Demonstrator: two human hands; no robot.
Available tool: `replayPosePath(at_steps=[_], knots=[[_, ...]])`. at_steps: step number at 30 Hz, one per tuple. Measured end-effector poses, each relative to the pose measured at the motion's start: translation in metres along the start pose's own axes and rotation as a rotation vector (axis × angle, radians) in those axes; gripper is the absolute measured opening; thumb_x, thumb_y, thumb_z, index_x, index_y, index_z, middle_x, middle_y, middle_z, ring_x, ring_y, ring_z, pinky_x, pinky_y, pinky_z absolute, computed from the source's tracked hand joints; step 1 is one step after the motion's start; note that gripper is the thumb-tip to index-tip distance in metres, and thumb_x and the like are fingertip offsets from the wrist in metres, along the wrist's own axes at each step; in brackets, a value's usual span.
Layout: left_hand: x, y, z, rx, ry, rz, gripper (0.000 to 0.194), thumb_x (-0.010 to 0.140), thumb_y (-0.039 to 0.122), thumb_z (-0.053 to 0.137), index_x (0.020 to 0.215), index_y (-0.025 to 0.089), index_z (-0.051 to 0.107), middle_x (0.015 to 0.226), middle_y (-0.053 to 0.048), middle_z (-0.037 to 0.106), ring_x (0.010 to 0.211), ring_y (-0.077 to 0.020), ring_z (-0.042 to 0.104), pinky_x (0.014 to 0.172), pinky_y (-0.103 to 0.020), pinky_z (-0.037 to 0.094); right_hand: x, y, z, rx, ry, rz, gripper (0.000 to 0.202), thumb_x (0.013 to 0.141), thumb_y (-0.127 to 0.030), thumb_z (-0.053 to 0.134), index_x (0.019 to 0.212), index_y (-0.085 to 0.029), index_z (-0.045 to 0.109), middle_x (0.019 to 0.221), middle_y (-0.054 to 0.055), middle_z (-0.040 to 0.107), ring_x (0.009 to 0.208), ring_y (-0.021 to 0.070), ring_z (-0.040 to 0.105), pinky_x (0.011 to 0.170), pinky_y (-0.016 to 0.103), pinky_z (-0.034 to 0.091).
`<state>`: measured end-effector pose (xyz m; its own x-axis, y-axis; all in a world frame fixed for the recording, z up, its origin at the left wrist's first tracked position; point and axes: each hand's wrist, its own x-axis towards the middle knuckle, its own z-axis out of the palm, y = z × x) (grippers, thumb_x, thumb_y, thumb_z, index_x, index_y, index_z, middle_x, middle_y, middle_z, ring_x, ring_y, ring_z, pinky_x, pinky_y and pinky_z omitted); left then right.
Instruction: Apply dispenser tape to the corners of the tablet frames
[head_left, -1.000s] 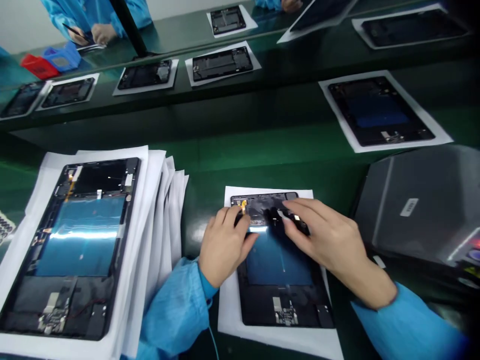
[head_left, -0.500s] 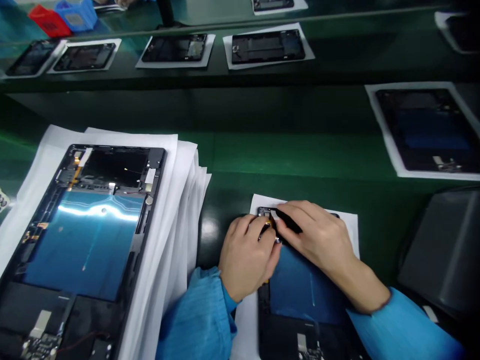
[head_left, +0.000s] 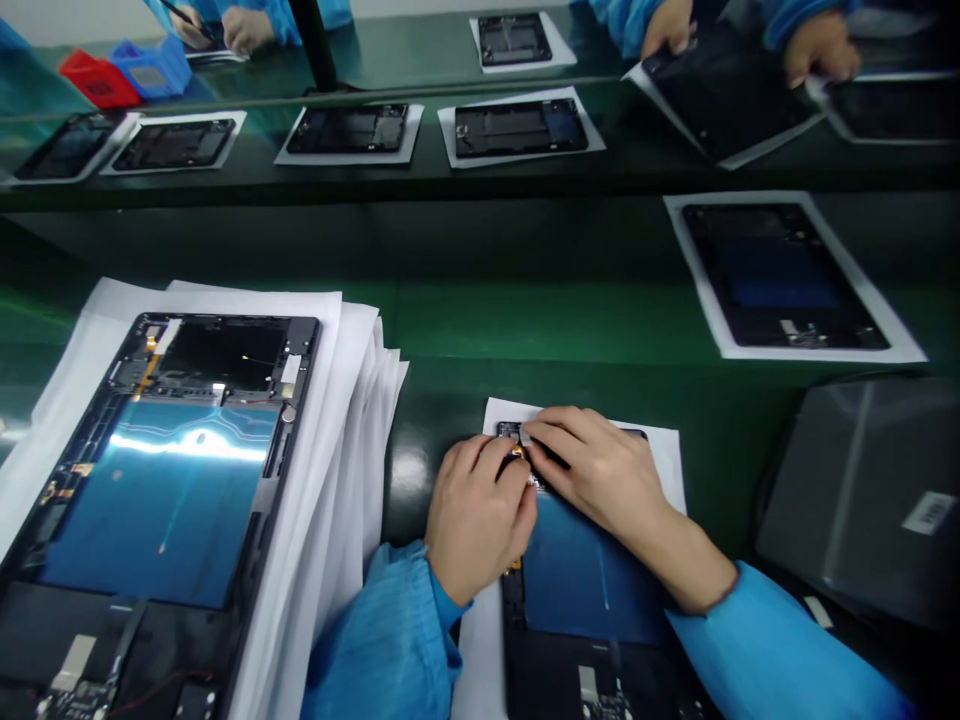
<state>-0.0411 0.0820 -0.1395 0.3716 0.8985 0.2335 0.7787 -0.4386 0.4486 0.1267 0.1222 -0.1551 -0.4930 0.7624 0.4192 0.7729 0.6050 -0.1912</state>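
Observation:
An opened black tablet (head_left: 570, 570) with a blue battery area lies on a white sheet (head_left: 480, 650) at the lower centre. My left hand (head_left: 480, 515) rests on its upper left part, fingers curled down at small parts near the top edge; what they hold is hidden. From the right, my right hand (head_left: 600, 465) reaches over the top of the tablet, its fingertips pinched at a small whitish tab (head_left: 526, 434) near the upper left corner. The fingertips of both hands are close together.
At left, another opened tablet (head_left: 172, 500) lies on a thick stack of white sheets (head_left: 360, 400). More tablets on sheets line the raised shelf (head_left: 255, 185). One (head_left: 780, 270) lies at right, above a grey case (head_left: 862, 500). Across the shelf, people's hands handle tablets.
The view has shifted, bringing the hands of people across the shelf into sight, one pair with a tilted tablet. My hands stay at the tablet's top, with my right fingertips slightly nearer its upper left corner.

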Motion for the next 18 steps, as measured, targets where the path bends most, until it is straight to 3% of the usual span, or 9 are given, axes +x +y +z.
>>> replayPosePath(at_steps=[6, 11, 15, 18], knots=[[0.003, -0.002, 0.002, -0.023, 0.004, -0.005, 0.011, 0.087, 0.016, 0.055, 0.095, 0.017, 0.062, 0.112, -0.006, 0.063, 0.106, -0.0251, 0.053, 0.094, -0.041, 0.046, 0.004, 0.001, -0.003, -0.039, -0.066, -0.014, 0.017, 0.094, -0.023, 0.051, 0.095, -0.02, 0.068, 0.101, 0.002, 0.066, 0.08, 0.0163, 0.056, 0.056, 0.028, 0.04], [0.01, -0.009, -0.003, -0.026, 0.007, -0.002, 0.025, 0.087, 0.018, 0.054, 0.112, 0.017, 0.058, 0.11, -0.008, 0.064, 0.104, -0.0257, 0.054, 0.09, -0.041, 0.045, 0.018, -0.012, -0.015, -0.154, -0.19, -0.01, 0.009, 0.088, -0.021, 0.059, 0.086, -0.02, 0.068, 0.096, 0.002, 0.066, 0.075, 0.0183, 0.055, 0.052, 0.031, 0.04], [0.022, -0.012, -0.006, 0.122, -0.04, 0.034, 0.036, 0.088, 0.022, 0.054, 0.122, 0.015, 0.056, 0.113, -0.011, 0.061, 0.102, -0.0285, 0.054, 0.085, -0.043, 0.045, 0.016, -0.023, -0.025, -0.23, -0.211, 0.011, 0.024, 0.087, -0.018, 0.058, 0.109, -0.014, 0.065, 0.119, 0.006, 0.062, 0.088, 0.0208, 0.055, 0.065, 0.033, 0.048], [0.029, -0.009, -0.008, 0.301, -0.062, 0.09, 0.037, 0.089, 0.025, 0.051, 0.124, 0.014, 0.057, 0.111, -0.012, 0.06, 0.097, -0.0293, 0.054, 0.081, -0.043, 0.044, -0.016, -0.03, -0.048, -0.236, -0.193, -0.004, 0.03, 0.089, -0.019, 0.055, 0.118, -0.014, 0.061, 0.132, 0.005, 0.055, 0.102, 0.022, 0.053, 0.082, 0.034, 0.049]])
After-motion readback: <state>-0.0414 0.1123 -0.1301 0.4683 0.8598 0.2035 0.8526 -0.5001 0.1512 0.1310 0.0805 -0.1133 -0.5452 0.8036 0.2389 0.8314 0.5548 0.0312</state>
